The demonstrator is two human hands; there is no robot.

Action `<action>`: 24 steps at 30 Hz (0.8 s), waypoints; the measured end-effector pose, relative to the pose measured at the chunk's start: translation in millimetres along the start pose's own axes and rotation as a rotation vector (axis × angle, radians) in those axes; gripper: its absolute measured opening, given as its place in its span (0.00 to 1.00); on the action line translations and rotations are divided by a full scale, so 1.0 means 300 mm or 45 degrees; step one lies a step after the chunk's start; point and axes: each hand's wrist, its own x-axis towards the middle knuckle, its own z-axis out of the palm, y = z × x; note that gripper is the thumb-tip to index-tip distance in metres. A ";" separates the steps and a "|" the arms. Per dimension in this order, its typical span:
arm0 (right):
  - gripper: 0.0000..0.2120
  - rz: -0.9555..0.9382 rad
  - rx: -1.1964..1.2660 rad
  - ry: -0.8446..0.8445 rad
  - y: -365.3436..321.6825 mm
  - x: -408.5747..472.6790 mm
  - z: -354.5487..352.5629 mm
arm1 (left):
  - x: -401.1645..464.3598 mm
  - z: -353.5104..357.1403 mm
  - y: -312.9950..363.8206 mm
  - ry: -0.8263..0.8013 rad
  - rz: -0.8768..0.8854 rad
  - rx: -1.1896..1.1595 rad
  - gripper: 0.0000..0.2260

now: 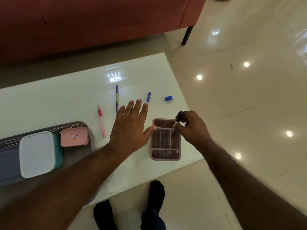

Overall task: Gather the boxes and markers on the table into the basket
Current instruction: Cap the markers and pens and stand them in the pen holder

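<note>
A pink divided organizer stands near the table's right front edge. My right hand holds a black-capped marker upright over one of its compartments. My left hand is spread flat with fingers apart, thumb touching the organizer's left rim. A pink pen and a blue pen lie on the table beyond my left hand. Two blue caps lie further right. At the left, a grey perforated basket holds a white-lidded teal box and a pink box.
The white glossy table ends just right of the organizer. A red sofa stands behind the table, with a black leg at its right. Shiny tiled floor lies to the right. My legs in dark trousers are below the table edge.
</note>
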 end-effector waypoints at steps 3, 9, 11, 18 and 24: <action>0.08 0.008 0.006 0.005 0.016 -0.003 0.007 | -0.003 0.008 0.001 -0.039 -0.001 -0.010 0.37; 0.12 0.039 0.138 0.001 0.032 -0.004 0.007 | 0.004 0.018 -0.002 -0.042 0.004 -0.018 0.38; 0.17 0.038 0.240 0.014 0.039 -0.014 -0.005 | 0.004 0.021 -0.008 -0.037 -0.005 -0.020 0.38; 0.16 -0.211 0.388 0.491 -0.107 -0.022 -0.095 | -0.004 0.021 -0.077 -0.132 -0.114 -0.025 0.38; 0.10 -0.355 0.288 0.454 -0.398 0.078 -0.081 | -0.023 0.047 -0.168 -0.134 -0.227 -0.001 0.36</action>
